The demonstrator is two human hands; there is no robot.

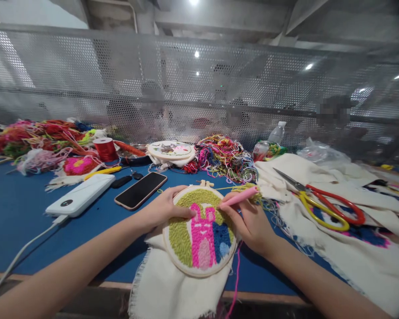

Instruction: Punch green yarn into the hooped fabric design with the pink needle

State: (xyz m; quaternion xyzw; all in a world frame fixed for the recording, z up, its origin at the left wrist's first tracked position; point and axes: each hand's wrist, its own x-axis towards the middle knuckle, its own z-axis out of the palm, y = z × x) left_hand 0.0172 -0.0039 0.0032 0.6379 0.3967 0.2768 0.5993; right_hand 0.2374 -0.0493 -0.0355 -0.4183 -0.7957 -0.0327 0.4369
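Note:
An embroidery hoop (pixel 177 248) stretches white cloth worked with a pink rabbit, a blue figure and a yellow-green looped background. My left hand (pixel 169 206) grips the hoop's upper left side, its thumb lying over the front near the rabbit's ear; the other fingers are hidden behind. In my right hand (pixel 248 219) is a pink punch needle (pixel 241 196), tilted with its tip end toward the upper right of the design. Yellow-green yarn (pixel 249 188) runs near the tool. Frayed cloth (pixel 176 283) hangs below the hoop, and a pink strand (pixel 236 279) trails beside it.
On the blue table (pixel 96 239) lie a phone (pixel 141 190) and a white power bank (pixel 81 195) with a cable. Yarn heaps (pixel 224 157), a red spool (pixel 105 149) and another hoop (pixel 169 150) stand behind. Large scissors (pixel 319 201) rest on cloth at right. A perforated metal screen (pixel 193 88) rises beyond.

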